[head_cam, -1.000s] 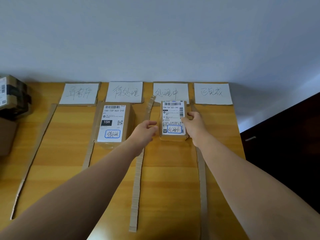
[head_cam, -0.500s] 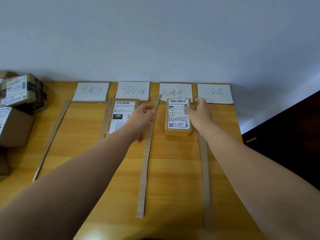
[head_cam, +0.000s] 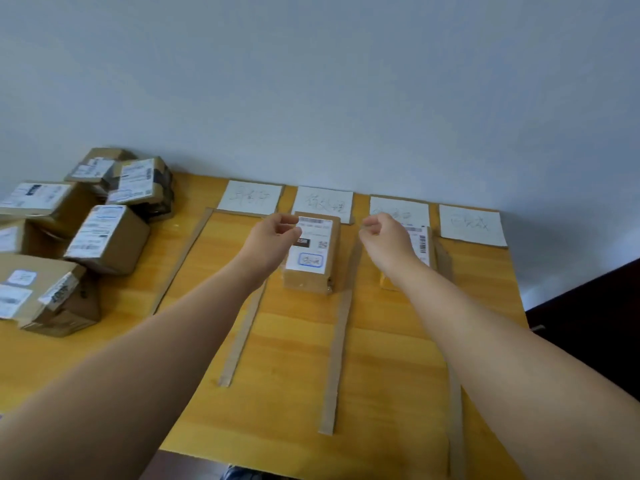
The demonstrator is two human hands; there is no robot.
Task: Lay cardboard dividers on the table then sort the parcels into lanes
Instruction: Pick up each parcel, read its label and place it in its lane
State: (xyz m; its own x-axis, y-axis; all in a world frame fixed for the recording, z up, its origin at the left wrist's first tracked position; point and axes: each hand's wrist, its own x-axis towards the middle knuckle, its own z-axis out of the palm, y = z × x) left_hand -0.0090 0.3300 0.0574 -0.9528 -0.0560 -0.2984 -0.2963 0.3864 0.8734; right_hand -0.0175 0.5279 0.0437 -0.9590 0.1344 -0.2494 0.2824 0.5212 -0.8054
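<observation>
Several cardboard divider strips lie lengthwise on the yellow table [head_cam: 398, 358]; one strip [head_cam: 337, 341] runs between the second and third lanes. A labelled brown parcel [head_cam: 311, 251] sits in the second lane under its paper sign [head_cam: 323, 204]. Another parcel [head_cam: 424, 242] sits in the third lane, mostly hidden behind my right wrist. My left hand [head_cam: 273, 237] hovers just left of the second-lane parcel, fingers loosely curled and holding nothing. My right hand [head_cam: 384, 237] hovers over the strip, apart from the third-lane parcel and holding nothing.
A pile of several taped parcels [head_cam: 107, 237] fills the table's left side. More paper signs [head_cam: 249, 197] [head_cam: 472, 225] lie along the wall edge. Outer strips [head_cam: 180, 261] [head_cam: 453, 410] bound the lanes. The table's right edge drops to a dark floor.
My right hand has let go of the third-lane parcel and shifted left over the strip. My left hand has moved left past the second-lane parcel. The view has swung left onto the parcel pile.
</observation>
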